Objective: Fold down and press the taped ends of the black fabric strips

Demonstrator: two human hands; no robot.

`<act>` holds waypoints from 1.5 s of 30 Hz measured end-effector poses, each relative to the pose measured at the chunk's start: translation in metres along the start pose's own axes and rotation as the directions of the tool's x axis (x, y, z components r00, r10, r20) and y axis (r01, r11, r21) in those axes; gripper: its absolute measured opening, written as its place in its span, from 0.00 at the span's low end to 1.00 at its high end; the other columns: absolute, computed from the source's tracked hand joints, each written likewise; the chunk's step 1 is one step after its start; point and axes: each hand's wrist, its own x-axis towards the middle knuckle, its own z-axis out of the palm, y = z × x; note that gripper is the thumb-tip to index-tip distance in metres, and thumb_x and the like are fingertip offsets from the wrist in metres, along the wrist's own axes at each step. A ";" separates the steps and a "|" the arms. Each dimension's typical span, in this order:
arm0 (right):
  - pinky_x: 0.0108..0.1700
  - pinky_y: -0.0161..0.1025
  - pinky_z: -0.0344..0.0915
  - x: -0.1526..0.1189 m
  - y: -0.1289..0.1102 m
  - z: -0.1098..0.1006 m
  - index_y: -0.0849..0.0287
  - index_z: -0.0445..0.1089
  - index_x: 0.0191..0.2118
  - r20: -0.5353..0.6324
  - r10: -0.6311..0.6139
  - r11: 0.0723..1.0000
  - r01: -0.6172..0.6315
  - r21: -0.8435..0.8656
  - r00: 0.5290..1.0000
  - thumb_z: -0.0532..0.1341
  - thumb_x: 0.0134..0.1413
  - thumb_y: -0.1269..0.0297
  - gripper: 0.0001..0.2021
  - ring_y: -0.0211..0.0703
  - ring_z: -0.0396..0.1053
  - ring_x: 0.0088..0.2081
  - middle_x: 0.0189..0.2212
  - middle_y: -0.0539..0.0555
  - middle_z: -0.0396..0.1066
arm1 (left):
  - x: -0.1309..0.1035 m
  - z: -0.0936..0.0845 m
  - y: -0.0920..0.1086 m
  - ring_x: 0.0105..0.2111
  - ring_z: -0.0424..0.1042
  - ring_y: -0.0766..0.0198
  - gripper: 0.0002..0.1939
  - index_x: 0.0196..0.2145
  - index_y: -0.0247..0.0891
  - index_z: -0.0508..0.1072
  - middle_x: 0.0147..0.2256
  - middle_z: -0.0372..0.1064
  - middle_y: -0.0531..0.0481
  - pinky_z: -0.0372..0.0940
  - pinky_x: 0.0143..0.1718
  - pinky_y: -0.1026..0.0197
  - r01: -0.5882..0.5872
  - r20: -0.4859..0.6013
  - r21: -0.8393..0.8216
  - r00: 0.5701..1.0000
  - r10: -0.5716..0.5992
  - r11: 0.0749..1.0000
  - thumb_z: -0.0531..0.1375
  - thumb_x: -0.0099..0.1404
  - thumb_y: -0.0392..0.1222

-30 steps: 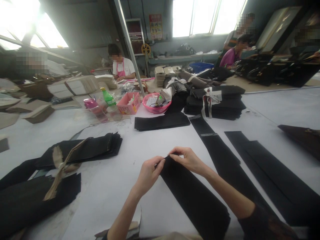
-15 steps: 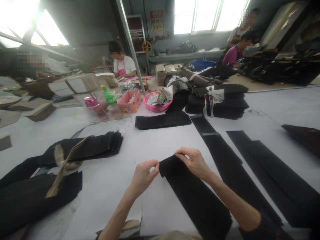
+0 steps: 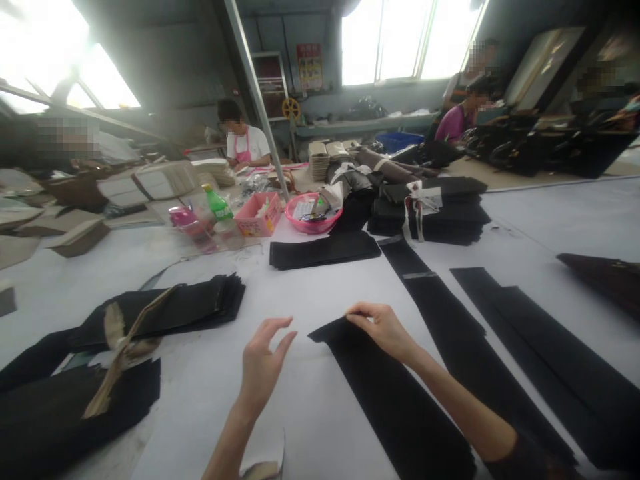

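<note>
A long black fabric strip (image 3: 390,393) runs from the middle of the white table down to its near edge. My right hand (image 3: 383,327) pinches the strip's far edge between thumb and fingers. Left of the strip's far corner, my left hand (image 3: 263,363) hovers with thumb and fingers apart, holding nothing. Just to the right lies another row of black strips (image 3: 455,333). Beyond my hands rests a short stack of black pieces (image 3: 325,250).
Tied black bundles (image 3: 165,313) lie on the left, and another tied stack (image 3: 430,207) sits at the back. A pink basket (image 3: 313,223), a pink box (image 3: 257,217) and a green bottle (image 3: 217,203) stand near a slanted pole. More black strips (image 3: 545,353) lie right. Several people work beyond.
My left hand has let go of the strip's left corner and moved left, its fingers parting. The right hand keeps its pinch on the far edge. The view has tilted slightly.
</note>
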 end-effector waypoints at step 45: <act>0.33 0.41 0.69 0.290 0.160 -0.108 0.61 0.72 0.31 -0.440 0.211 0.977 -0.203 0.066 0.873 0.68 0.38 0.56 0.15 0.50 0.73 0.33 0.30 0.57 0.76 | 0.267 0.069 -0.155 0.37 0.71 0.55 0.23 0.33 0.32 0.74 0.33 0.72 0.44 0.65 0.42 0.54 0.292 -0.353 -0.409 0.823 -0.445 0.865 0.66 0.49 0.56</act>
